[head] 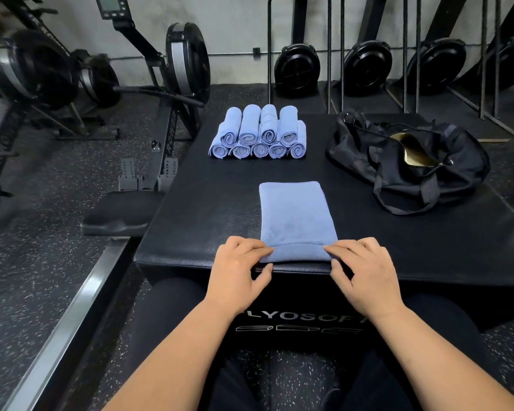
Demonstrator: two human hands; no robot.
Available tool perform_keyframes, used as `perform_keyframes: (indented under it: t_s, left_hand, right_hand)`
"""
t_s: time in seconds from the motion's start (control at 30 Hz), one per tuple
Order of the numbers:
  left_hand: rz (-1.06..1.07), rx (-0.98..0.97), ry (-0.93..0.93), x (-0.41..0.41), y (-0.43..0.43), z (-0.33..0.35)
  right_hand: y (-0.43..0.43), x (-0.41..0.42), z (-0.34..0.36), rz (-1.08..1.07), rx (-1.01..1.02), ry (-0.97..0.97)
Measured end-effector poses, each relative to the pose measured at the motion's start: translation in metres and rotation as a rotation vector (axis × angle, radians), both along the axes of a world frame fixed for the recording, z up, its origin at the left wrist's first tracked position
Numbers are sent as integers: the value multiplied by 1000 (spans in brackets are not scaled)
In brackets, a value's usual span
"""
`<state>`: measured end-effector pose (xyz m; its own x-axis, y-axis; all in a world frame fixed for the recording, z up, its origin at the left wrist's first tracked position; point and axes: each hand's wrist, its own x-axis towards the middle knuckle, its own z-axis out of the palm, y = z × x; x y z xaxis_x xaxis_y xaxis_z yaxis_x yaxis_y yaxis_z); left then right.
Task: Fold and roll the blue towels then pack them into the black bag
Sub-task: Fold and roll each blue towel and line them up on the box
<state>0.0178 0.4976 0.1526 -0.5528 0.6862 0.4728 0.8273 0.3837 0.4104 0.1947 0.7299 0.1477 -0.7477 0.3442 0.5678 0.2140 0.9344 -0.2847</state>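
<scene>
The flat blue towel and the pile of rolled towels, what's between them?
Nothing but bare black box top lies between the flat towel and the rolled pile, as the head view shows.

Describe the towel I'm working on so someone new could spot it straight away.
On the black padded box, at its near edge, lies a folded blue towel. The left hand and right hand pinch its turned-over near end. Unlike the rolled towels stacked behind, it lies flat.

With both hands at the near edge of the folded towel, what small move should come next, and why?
Probably roll the near edge forward another turn: the left hand and right hand pinch the folded towel at its first turned-over fold, the rest lies flat, unlike the rolled towels behind.
</scene>
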Motion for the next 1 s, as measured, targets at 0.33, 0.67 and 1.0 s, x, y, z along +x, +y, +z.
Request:
perform_keyframes:
  t_s: [0.33,0.67,1.0]
  left_hand:
    - [94,135,-465,-2,0,6]
    - [111,109,-551,0,-2,10]
    - [175,103,-420,-2,13,13]
  right_hand:
    - [2,1,9,-115,-454,-38]
    - [-4,3,22,-123,-633,28]
    - [7,-9,18,-185,-510,-51]
